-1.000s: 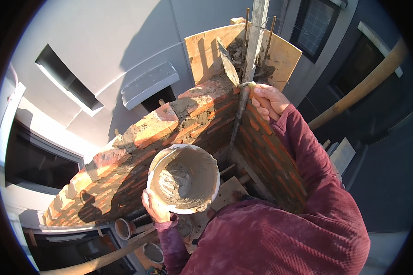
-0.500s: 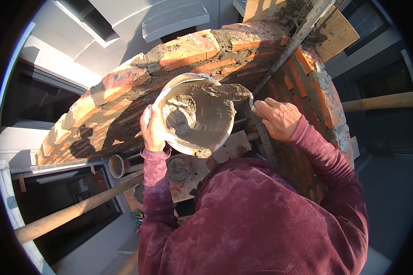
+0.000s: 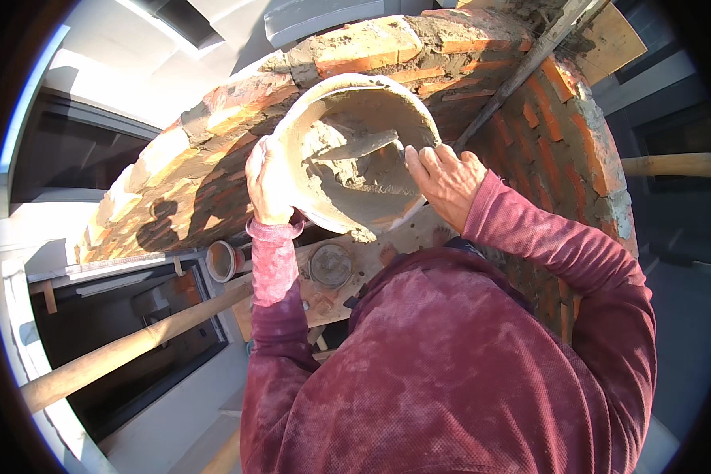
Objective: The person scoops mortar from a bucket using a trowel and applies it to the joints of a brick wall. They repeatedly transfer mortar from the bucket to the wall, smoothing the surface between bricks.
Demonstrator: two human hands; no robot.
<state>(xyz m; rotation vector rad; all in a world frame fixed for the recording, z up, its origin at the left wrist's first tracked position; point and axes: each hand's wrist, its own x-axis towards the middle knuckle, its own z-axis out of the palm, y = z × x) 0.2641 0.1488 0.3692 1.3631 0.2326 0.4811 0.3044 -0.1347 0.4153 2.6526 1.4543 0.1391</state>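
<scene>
My left hand (image 3: 270, 182): gripping the left side of the bucket (image 3: 411, 117)
My right hand (image 3: 449, 183): closed round the trowel (image 3: 363, 146)
Trowel: reaching inside the bucket, at the mortar (image 3: 320, 137)
Bucket: before me, near the brick wall (image 3: 369, 46)

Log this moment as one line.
left hand: holds bucket; right hand: holds trowel, blade inside bucket; mortar: in bucket; beyond: brick wall

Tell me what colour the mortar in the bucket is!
The mortar is grey-brown, paler where sunlit; the head view shows it best.
</scene>
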